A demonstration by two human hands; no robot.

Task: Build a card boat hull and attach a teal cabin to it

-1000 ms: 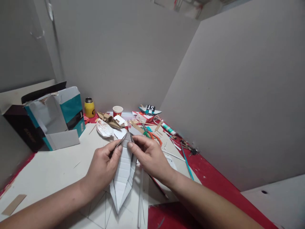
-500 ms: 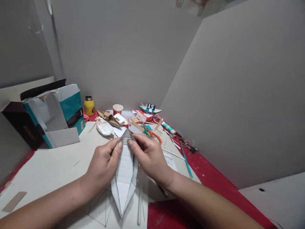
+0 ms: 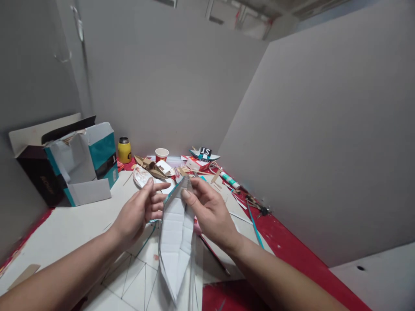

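A white cardboard boat hull (image 3: 175, 233), pointed at its near end and creased across, hangs tilted above the table in front of me. My right hand (image 3: 212, 211) pinches its far end, thumb on the inside and fingers behind the wall. Beside the hull's left edge, my left hand (image 3: 138, 211) has its fingers spread and grips nothing; whether a fingertip touches the edge I cannot tell. Beneath lies a pale board (image 3: 87, 229) with pencil lines drawn on it. A pencil (image 3: 215, 255) rests to the right of the hull.
An opened teal and white box (image 3: 89, 190) stands at the left. Along the back are a yellow bottle (image 3: 124, 151), a paper cup (image 3: 161, 155), a brown cardboard boat (image 3: 151, 166) and a small teal boat (image 3: 205, 153). Keys (image 3: 264, 211) lie right, near the grey wall (image 3: 308, 142).
My left hand has let go of the hull and moved left, its fingers opening. The hull has tilted, still held by my right hand. The camera view has shifted slightly.
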